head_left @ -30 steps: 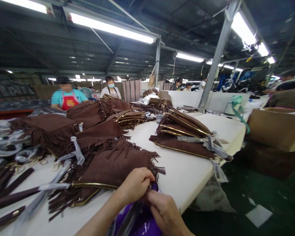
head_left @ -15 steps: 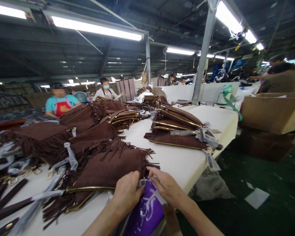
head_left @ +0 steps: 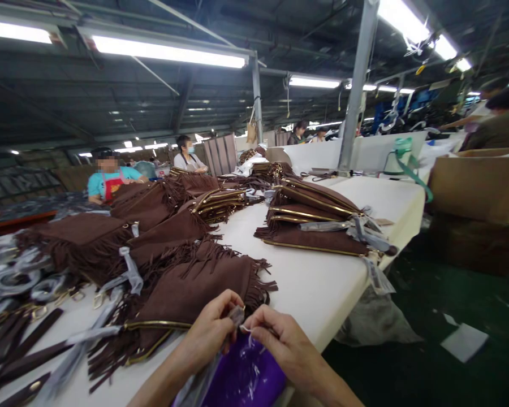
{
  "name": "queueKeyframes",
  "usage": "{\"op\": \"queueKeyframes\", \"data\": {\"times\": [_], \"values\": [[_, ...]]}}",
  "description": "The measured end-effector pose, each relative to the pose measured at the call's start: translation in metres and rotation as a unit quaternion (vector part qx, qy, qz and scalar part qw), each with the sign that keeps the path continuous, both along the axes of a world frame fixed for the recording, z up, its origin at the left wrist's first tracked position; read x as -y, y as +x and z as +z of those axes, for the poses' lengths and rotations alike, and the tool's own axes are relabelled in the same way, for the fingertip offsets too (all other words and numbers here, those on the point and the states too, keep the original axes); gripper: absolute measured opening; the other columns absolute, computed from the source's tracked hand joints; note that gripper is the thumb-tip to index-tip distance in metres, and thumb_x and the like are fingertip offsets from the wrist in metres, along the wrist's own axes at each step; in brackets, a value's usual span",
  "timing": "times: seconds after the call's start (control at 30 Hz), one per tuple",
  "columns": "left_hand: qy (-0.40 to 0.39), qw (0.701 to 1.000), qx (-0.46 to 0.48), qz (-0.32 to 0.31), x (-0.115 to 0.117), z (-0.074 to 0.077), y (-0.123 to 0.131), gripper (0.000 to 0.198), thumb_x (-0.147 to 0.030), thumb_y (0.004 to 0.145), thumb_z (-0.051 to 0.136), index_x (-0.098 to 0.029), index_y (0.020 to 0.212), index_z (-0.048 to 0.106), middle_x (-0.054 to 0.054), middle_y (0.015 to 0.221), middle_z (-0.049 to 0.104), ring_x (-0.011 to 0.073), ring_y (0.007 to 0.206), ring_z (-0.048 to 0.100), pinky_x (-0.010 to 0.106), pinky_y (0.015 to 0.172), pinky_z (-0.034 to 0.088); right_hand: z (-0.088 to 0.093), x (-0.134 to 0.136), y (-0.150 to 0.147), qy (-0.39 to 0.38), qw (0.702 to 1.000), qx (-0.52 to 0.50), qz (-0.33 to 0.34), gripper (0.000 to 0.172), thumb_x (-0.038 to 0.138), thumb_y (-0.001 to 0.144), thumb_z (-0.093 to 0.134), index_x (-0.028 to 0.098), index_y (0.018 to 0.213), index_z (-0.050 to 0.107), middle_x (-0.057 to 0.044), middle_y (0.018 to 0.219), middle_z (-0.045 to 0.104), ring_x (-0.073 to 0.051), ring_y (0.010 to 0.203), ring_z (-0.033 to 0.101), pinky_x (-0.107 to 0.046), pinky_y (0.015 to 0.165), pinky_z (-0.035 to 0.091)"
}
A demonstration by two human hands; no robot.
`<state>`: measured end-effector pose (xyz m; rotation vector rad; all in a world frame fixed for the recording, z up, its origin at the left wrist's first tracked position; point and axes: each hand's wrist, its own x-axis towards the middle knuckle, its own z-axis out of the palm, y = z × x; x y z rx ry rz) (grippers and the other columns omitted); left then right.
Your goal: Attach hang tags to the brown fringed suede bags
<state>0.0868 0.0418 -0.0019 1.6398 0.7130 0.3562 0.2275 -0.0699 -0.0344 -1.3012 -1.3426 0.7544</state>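
Note:
My left hand [head_left: 212, 330] is closed in a pinch around the end of a strap in clear plastic wrap [head_left: 237, 315], whose length trails down beneath the wrist. Close beside it, my right hand [head_left: 284, 346] pinches a thin white strip [head_left: 246, 329] between thumb and forefinger. Below both hands lies a shiny purple surface [head_left: 241, 379], seen only in part at the table's edge. A brown fringed bag [head_left: 199, 288] with a gold zip rests just beyond my left hand, and its fringe reaches toward my fingers.
More brown bags [head_left: 314, 220] are stacked on the white table [head_left: 297, 282]. Wrapped straps [head_left: 12, 282] and dark strips lie at left. Cardboard boxes [head_left: 479, 186] stand at right, and a plastic sack [head_left: 373, 322] sits under the edge. Co-workers [head_left: 112, 178] are across the table.
Both hands have shifted slightly down, and the plastic-wrapped end now shows more clearly in my left fingers. My right fingers have drawn the white strip taut. The view has turned a little left.

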Motion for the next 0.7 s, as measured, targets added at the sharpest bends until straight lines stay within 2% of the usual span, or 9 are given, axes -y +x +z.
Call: {"op": "queueKeyframes", "data": {"times": [0.1,0.2,0.33,0.43,0.57,0.7], "values": [[-0.012,1.000,-0.011,0.011,0.000,0.001,-0.004,0.029,-0.016,0.055,0.045,-0.019,0.082,0.054,-0.007,0.049,0.050,0.0083,0.038,0.040,0.017,0.036,0.032,0.001,-0.008,0.000,0.021,1.000,-0.013,-0.015,0.018,0.031,0.092,0.049,0.020,0.086,0.062,0.000,0.080,0.065,-0.016,0.074,0.057,-0.026,0.068,0.042],[-0.045,0.999,-0.011,0.010,-0.002,0.000,-0.008,0.038,-0.016,0.054,0.046,-0.017,0.090,0.059,-0.007,0.047,0.050,0.0073,0.034,0.037,0.017,0.035,0.029,0.002,-0.017,0.006,0.044,0.996,0.017,-0.072,0.018,0.030,0.089,0.051,0.020,0.076,0.059,0.002,0.072,0.060,-0.015,0.070,0.054,-0.026,0.065,0.041],[-0.129,0.991,0.019,0.016,-0.007,-0.005,-0.013,0.050,-0.016,0.053,0.047,-0.014,0.101,0.060,-0.006,0.047,0.052,0.0063,0.033,0.035,0.017,0.035,0.027,-0.001,-0.019,0.005,0.033,0.996,0.031,-0.071,0.013,0.025,0.083,0.057,0.021,0.073,0.064,0.003,0.067,0.060,-0.014,0.064,0.052,-0.025,0.059,0.039],[-0.170,0.984,0.038,0.017,-0.010,-0.013,-0.016,0.049,-0.017,0.052,0.047,-0.016,0.101,0.055,-0.006,0.046,0.053,0.0063,0.031,0.033,0.017,0.033,0.024,-0.006,-0.017,-0.002,0.029,0.996,0.038,-0.078,0.011,0.024,0.082,0.059,0.021,0.074,0.067,0.002,0.070,0.064,-0.014,0.066,0.055,-0.025,0.061,0.040],[-0.175,0.982,0.065,0.015,-0.010,-0.018,-0.017,0.044,-0.017,0.053,0.049,-0.020,0.097,0.047,-0.007,0.050,0.053,0.0061,0.031,0.033,0.016,0.032,0.024,-0.007,-0.016,-0.006,0.022,0.991,0.072,-0.108,0.013,0.023,0.084,0.058,0.021,0.074,0.067,0.001,0.070,0.064,-0.015,0.066,0.056,-0.025,0.062,0.040],[-0.147,0.987,0.059,0.028,-0.006,-0.015,-0.016,0.046,-0.016,0.053,0.049,-0.021,0.099,0.044,-0.008,0.056,0.053,0.0070,0.037,0.037,0.015,0.032,0.027,-0.003,-0.016,-0.004,0.018,0.992,0.097,-0.084,0.013,0.020,0.083,0.058,0.021,0.074,0.067,0.001,0.072,0.065,-0.015,0.068,0.057,-0.025,0.064,0.040]]}}
